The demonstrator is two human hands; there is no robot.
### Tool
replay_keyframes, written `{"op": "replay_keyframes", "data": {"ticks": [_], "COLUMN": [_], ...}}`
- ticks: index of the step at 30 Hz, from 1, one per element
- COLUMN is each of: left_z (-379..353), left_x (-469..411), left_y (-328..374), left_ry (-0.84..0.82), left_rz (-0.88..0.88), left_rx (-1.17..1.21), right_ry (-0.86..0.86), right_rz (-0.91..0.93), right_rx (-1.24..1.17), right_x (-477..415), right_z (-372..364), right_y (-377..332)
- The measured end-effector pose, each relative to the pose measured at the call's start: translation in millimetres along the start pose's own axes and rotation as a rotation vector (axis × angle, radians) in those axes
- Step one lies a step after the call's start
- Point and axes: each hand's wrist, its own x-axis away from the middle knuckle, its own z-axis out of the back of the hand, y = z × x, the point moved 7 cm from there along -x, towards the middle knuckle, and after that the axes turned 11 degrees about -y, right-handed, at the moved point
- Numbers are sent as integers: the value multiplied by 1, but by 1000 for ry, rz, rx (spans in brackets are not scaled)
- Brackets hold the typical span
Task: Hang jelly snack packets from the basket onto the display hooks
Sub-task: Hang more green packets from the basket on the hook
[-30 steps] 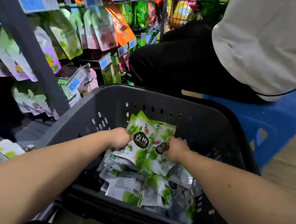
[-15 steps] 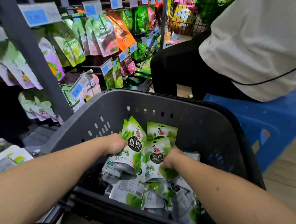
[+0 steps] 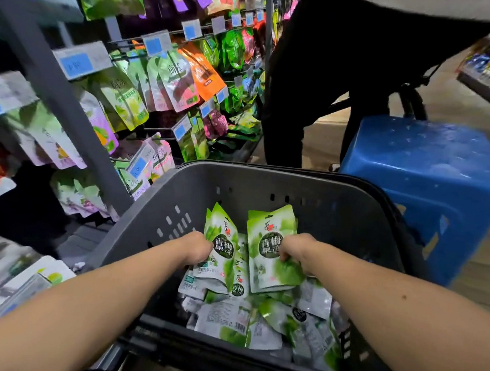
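A dark grey plastic basket (image 3: 163, 206) with slotted walls sits low in a shop aisle, and both bare forearms reach down into it. The left hand (image 3: 198, 249) is curled round the edge of a green-and-white jelly snack packet (image 3: 221, 240), held upright near the middle of the basket. The right hand (image 3: 297, 249) pinches a second matching packet (image 3: 265, 260) just beside it, with the fingers folded over its right edge. Below them a loose heap of the same green and silver packets (image 3: 231, 320) covers the basket floor, some face down with the printed backs showing. To the left stands a display rack with a slanting grey metal upright (image 3: 58, 90), thin wire hooks (image 3: 123, 40) and blue price tags (image 3: 77, 63). From the hooks hang rows of glossy pouches in green, purple and pink (image 3: 129, 100), and one orange pouch (image 3: 201, 72) among them. Beyond the basket another person in black trousers (image 3: 315, 75) stands close to the rack. A blue plastic stool (image 3: 423, 166) is just behind the basket's right corner, on a pale wood-look floor (image 3: 483, 268). A blurred shelf of goods (image 3: 488, 70) shows at the far right.
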Motion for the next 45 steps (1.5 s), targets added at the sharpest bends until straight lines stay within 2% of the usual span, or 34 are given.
{"op": "replay_keyframes", "data": {"ticks": [2, 5, 9, 11, 14, 19, 24, 29, 35, 41, 45], "left_z": [2, 8, 13, 19, 23, 15, 24, 34, 59, 67, 65], "left_x": [4, 10, 20, 29, 32, -6, 38, 24, 92, 137, 165], "left_y": [2, 8, 22, 27, 22, 0, 12, -1, 20, 16, 13], "left_ry": [8, 22, 36, 112, 164, 64, 79, 122, 215, 203, 97], "left_rz": [-10, -65, -161, -198, -132, -174, -179, -193, -269, -306, -381], "left_rx": [44, 128, 189, 352, 545, 773, 805, 952, 833, 1046, 1258], "right_ry": [-57, -276, -425, -406, -440, -504, -557, -581, -612, -573, -581], "right_rz": [81, 109, 184, 213, 220, 254, 287, 362, 433, 495, 475], "right_rx": [-251, -428, -447, -434, -496, -553, -527, -496, -426, -367, -367], "right_x": [0, 4, 12, 5, -8, 14, 23, 29, 36, 58, 87], "right_z": [1, -12, -29, -34, -42, -55, -60, -59, -65, -69, -67], "right_y": [1, -6, -18, -20, -23, -40, -50, -65, -83, -101, -113]}}
